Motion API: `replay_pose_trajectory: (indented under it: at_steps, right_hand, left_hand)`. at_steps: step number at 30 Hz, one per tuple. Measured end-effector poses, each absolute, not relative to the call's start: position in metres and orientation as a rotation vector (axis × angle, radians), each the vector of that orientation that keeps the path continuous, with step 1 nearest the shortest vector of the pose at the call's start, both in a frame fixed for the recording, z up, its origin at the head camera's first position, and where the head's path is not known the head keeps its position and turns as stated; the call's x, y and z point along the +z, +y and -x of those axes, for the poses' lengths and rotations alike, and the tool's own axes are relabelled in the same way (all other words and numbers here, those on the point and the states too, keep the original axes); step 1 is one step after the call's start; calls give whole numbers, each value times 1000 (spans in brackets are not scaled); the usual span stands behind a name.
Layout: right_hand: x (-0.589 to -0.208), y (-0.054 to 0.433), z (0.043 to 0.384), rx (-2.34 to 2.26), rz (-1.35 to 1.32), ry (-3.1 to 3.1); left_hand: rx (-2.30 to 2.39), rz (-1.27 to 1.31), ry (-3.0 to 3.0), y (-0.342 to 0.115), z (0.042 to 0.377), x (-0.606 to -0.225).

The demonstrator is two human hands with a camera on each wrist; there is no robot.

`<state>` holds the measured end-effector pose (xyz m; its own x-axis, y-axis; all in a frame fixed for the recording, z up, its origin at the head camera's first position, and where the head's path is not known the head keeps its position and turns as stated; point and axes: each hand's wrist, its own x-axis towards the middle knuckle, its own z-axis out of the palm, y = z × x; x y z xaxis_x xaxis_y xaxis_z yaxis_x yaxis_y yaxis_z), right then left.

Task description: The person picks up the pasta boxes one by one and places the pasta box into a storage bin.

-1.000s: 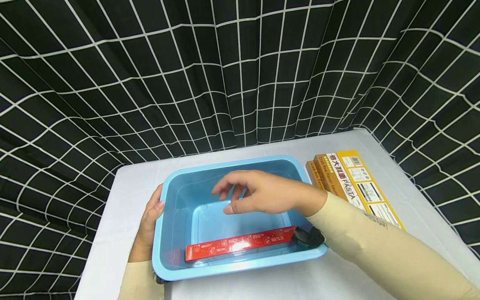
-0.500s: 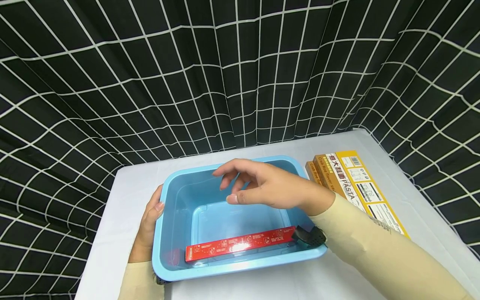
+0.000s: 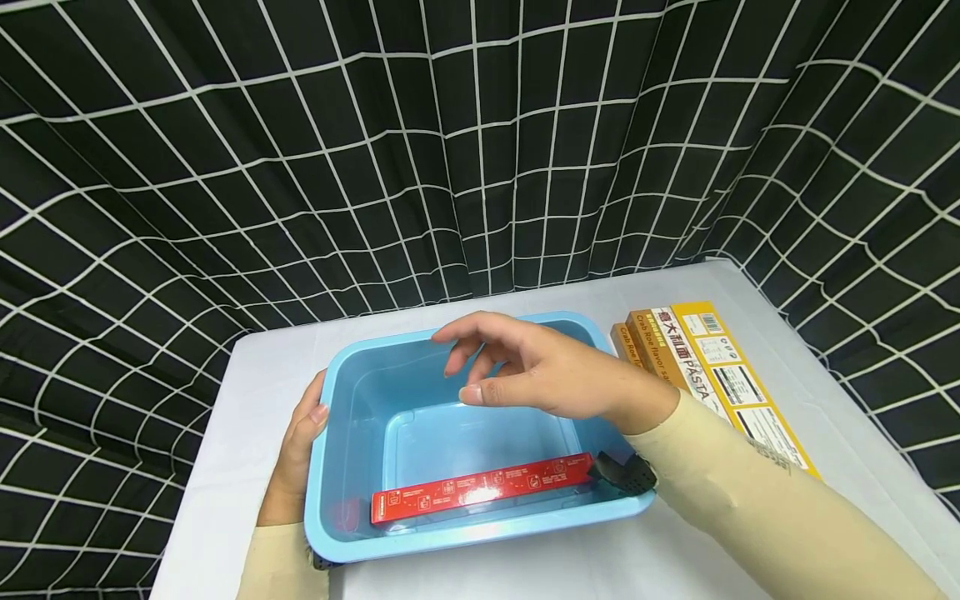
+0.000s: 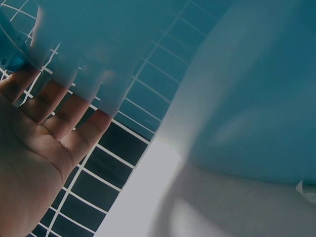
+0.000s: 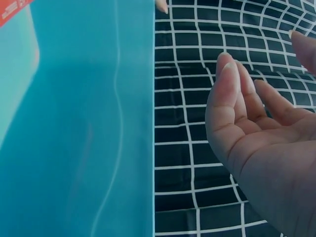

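A blue plastic basin [image 3: 450, 542] sits on the white-covered table. My left hand [image 3: 298, 442] grips its left rim, the thumb over the edge. In the left wrist view, the fingers [image 4: 71, 111] extend along the outside of the translucent wall. Above the basin's far right half hovers my right hand [image 3: 536, 371], holding nothing, its fingers loosely bent and apart. The right wrist view shows that palm [image 5: 269, 148] beyond the basin's edge. Inside the basin, along its near side, lies a long narrow red box [image 3: 480, 490] with white printed icons.
To the right of the basin lie yellow-and-brown pasta boxes [image 3: 686, 358], partly behind my right sleeve. A black perforated wrist piece [image 3: 626, 475] overlaps the basin's near right corner. A black curtain with a white grid [image 3: 487, 167] hangs behind the table.
My right hand has risen slightly and shifted a little to the right and away, over the basin. The left hand, basin and red box have stayed put.
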<state>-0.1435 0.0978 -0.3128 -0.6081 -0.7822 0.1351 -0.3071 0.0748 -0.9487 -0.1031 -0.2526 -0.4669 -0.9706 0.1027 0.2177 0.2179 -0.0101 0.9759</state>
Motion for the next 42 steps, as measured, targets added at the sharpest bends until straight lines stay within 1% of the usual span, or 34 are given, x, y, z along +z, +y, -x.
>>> replay_pose_trajectory:
  at_steps: [25, 35, 42]
  right_hand:
    - [-301, 115, 144, -1593, 1066, 1977]
    - [-296, 128, 146, -1598, 1074, 2001]
    - [-296, 138, 147, -1599, 1030, 2051]
  left_hand:
    - [-2172, 343, -2136, -251, 103, -466]
    - [-2158, 364, -2150, -251, 103, -464]
    - [-2174, 343, -2150, -251, 103, -465]
